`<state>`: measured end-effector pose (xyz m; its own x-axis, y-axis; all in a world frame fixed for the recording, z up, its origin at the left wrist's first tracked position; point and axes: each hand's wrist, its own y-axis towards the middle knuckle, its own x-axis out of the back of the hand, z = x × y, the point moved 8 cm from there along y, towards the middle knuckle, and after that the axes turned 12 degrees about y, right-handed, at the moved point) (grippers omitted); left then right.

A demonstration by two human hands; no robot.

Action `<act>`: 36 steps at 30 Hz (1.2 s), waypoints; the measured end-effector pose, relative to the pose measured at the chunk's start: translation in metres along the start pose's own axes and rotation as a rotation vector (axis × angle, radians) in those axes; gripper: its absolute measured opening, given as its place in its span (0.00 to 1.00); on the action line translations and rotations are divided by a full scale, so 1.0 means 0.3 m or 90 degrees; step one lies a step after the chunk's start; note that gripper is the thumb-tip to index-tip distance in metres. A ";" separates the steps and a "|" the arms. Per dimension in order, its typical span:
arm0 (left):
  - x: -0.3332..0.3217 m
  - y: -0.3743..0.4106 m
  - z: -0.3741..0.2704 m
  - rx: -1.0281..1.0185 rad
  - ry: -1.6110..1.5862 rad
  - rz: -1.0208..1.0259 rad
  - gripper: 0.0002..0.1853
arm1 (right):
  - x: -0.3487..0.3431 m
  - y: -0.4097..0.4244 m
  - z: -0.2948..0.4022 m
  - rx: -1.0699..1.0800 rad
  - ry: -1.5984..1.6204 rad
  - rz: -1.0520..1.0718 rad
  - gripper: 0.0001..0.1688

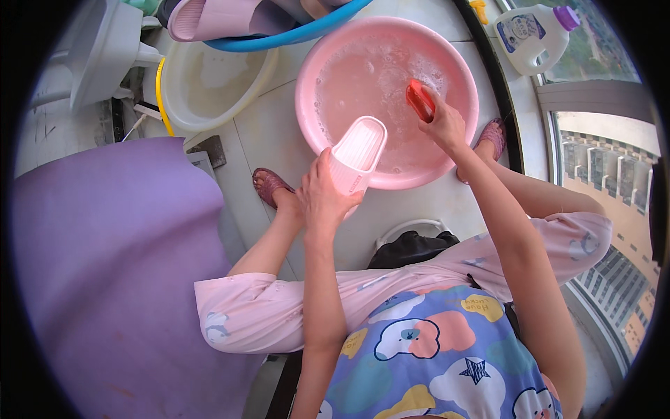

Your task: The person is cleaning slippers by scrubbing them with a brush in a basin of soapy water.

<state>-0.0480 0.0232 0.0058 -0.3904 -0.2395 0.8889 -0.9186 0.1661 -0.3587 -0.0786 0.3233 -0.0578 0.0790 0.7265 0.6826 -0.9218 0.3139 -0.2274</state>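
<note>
Gripped in my left hand point(324, 191) is a pale pink slide slipper point(361, 146), its ridged sole lining facing up and its toe end over the rim of the pink basin point(303, 99). The strap bears writing. My right hand point(446, 124) holds a red scrubbing brush point(420, 100) above the basin's right side; its bristles are hidden from view. Cloudy water point(361, 89) with soap bubbles fills the basin, the foam thickest near the brush. Slipper and brush are apart.
Behind at left, a blue basin point(293, 36) holds several slippers point(209, 21), above a whitish tub point(172, 99) of water. A detergent bottle point(534, 39) with a purple cap lies by the window. A purple sheet point(125, 251) covers something at left. My feet flank the pink basin.
</note>
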 end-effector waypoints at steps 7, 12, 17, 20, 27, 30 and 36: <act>0.014 -0.025 -0.025 -0.019 0.035 -0.068 0.54 | -0.021 -0.135 0.197 0.083 0.284 0.264 0.42; 0.024 -0.044 -0.061 -0.060 0.080 -0.144 0.52 | -0.049 -0.219 0.253 0.279 0.135 0.374 0.43; 0.016 -0.041 -0.036 -0.034 0.068 -0.138 0.52 | 0.021 -0.150 0.244 0.284 0.124 0.324 0.46; 0.003 -0.039 -0.027 -0.033 0.046 -0.129 0.53 | -0.044 -0.224 0.229 0.278 0.154 0.402 0.46; -0.018 -0.016 0.021 -0.015 -0.004 -0.076 0.54 | -0.055 -0.247 0.235 0.294 0.168 0.407 0.46; -0.006 -0.014 0.021 -0.014 0.002 -0.061 0.55 | -0.034 -0.115 0.110 0.202 0.027 0.268 0.45; -0.010 0.002 0.026 0.008 -0.112 -0.078 0.56 | -0.038 -0.035 -0.069 -0.050 0.036 0.046 0.46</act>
<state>-0.0477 0.0166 0.0008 -0.2796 -0.4205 0.8632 -0.9601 0.1133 -0.2558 -0.0620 0.3246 -0.0777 0.0361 0.7818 0.6225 -0.8933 0.3045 -0.3305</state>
